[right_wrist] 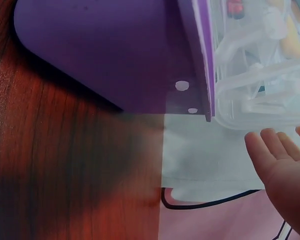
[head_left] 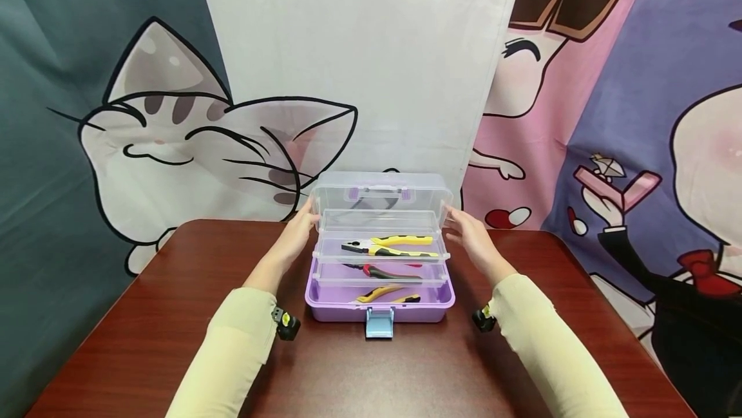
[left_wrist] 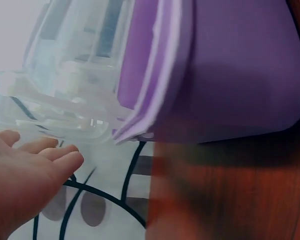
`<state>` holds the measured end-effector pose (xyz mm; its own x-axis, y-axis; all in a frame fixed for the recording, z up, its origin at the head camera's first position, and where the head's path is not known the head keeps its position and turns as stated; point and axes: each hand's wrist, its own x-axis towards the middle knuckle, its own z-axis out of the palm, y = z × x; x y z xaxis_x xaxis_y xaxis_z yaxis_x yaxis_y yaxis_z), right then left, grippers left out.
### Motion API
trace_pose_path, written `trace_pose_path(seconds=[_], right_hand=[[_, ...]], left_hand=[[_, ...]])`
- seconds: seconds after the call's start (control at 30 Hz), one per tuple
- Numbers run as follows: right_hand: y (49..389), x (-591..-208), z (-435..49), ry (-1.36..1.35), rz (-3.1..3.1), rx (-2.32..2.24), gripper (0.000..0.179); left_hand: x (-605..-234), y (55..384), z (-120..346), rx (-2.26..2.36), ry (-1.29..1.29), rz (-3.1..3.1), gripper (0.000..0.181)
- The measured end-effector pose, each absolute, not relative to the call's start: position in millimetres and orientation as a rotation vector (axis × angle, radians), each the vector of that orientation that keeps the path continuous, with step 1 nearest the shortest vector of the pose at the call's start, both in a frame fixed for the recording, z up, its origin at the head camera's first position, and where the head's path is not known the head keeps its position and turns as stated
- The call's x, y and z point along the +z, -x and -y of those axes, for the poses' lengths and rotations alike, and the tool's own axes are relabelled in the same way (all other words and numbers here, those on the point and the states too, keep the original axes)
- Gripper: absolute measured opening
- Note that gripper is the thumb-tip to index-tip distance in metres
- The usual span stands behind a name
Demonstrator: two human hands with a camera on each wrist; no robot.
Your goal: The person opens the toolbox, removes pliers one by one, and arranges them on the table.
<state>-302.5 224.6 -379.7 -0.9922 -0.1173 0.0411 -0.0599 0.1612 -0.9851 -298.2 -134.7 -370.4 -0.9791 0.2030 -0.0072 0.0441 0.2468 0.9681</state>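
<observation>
a red-brown wood-grain counter stands before a printed cloth backdrop. the print shows 1 smiling grey-and-white cat at left and, at right, 1 pink box, 1 jewel and 1 red bow tie.

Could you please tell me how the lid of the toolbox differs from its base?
Colour: the lid is clear, while the base is purple and opaque.
Pose: the lid stands raised at the back, while the base sits flat on the table.
Fittings: the lid has purple fittings near its middle, while the base has a pale blue latch at its front.
Both have rounded corners.
</observation>
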Motion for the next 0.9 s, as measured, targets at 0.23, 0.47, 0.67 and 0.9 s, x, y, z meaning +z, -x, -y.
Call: trace_pose_path(seconds=[0.23,0.47,0.67,0.9], right_hand=[[305.2,-393.4,-225.4,0.317,-2.282,-1.931,0.054],[306.2,-401.9,-214.0,0.224,-2.144,-2.120,0.057],[302.2,-409.0,-212.8,0.191,-2.098,-2.139,0.061],[293.3,-409.3,-210.5,0.155,-1.958,-2.226,0.059]], left_hand=[[-380.1,304.5,132.4,2.017,-0.324,-2.150,0.072],[-395.5,302.3,130.9,2.143,-0.289,-2.078,0.068],[-403.7,298.2,133.6,2.099,-0.208,-2.076,0.068],[-407.7,294.4,134.9,2.104,-0.208,-2.098,0.065]])
